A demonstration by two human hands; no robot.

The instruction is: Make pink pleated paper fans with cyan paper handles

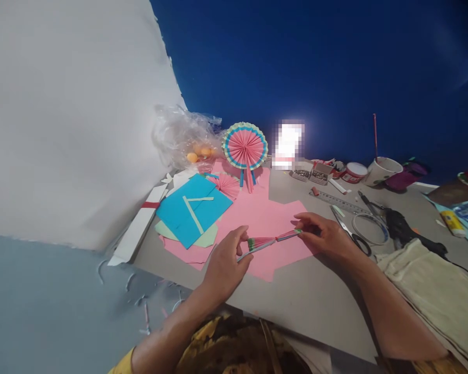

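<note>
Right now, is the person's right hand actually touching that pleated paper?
Touching. The head view shows it: the right hand pinches the green-tipped far end of the pleated paper, with no gap visible there.

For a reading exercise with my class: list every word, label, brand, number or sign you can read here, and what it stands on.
None can be read clearly.
Ruler: markings too small.
Red tub: any print too blurred.
Yellow tube: any print too small and blurred.
Bright panel: pixelated, unreadable.
</note>
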